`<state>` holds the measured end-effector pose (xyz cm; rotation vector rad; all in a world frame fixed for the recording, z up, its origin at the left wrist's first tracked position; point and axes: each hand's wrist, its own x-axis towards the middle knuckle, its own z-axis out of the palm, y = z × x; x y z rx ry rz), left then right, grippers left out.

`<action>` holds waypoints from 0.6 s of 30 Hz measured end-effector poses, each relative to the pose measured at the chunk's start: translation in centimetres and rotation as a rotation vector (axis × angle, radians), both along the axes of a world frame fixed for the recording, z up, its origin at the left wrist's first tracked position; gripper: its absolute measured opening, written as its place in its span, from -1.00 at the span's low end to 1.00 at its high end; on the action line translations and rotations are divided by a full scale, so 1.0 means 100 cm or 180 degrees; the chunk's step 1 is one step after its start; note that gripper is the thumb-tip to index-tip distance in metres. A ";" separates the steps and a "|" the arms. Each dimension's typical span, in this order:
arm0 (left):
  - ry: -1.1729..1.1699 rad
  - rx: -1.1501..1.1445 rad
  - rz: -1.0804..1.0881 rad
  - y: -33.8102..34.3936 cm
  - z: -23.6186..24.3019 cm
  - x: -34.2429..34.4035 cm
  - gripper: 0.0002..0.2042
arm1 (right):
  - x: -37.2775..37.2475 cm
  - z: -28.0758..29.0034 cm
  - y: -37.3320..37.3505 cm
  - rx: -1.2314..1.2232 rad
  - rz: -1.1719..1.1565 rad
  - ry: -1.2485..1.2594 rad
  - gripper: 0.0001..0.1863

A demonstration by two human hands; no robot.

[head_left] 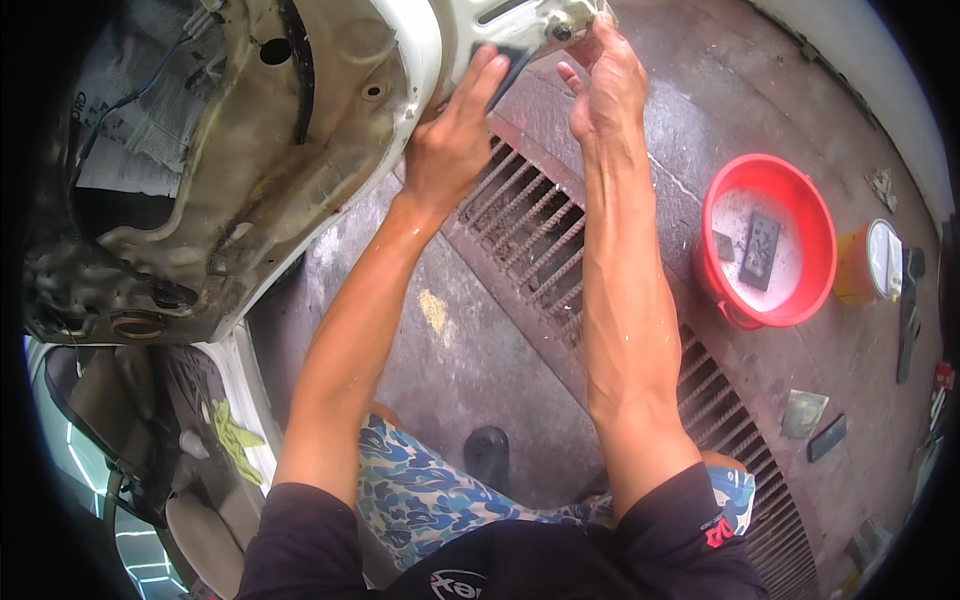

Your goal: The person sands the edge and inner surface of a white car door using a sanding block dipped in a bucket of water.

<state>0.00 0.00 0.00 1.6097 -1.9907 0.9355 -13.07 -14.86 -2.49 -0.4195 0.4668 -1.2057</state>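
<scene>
My left hand (448, 150) grips a dark, flat sanding pad (510, 77), its fingers stretched over it against the lower edge of a white car panel (470, 25). The pad and fingertips are a little smeared by motion. At the same panel's right end is my right hand (612, 90). Its fingers reach up along the edge with the tips touching it, and the thumb stands apart over the floor. What lies behind those fingers is hidden. Close to my left hand, the bare inner side of a larger car body part (330, 120) shows holes and brownish stains.
A red bucket (712, 265) at right holds cloudy water, a dark block (760, 250) and a small square. Beside it stands a yellow can (858, 262). A sandpaper sheet (803, 413) and dark block (827, 438) lie near a floor grate (540, 240). A green glove (233, 437) hangs at left.
</scene>
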 end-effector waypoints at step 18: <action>0.0217 0.0230 0.0066 0.018 -0.006 0.008 -0.37 | 0.000 0.006 -0.002 0.0153 0.0155 0.0160 -0.64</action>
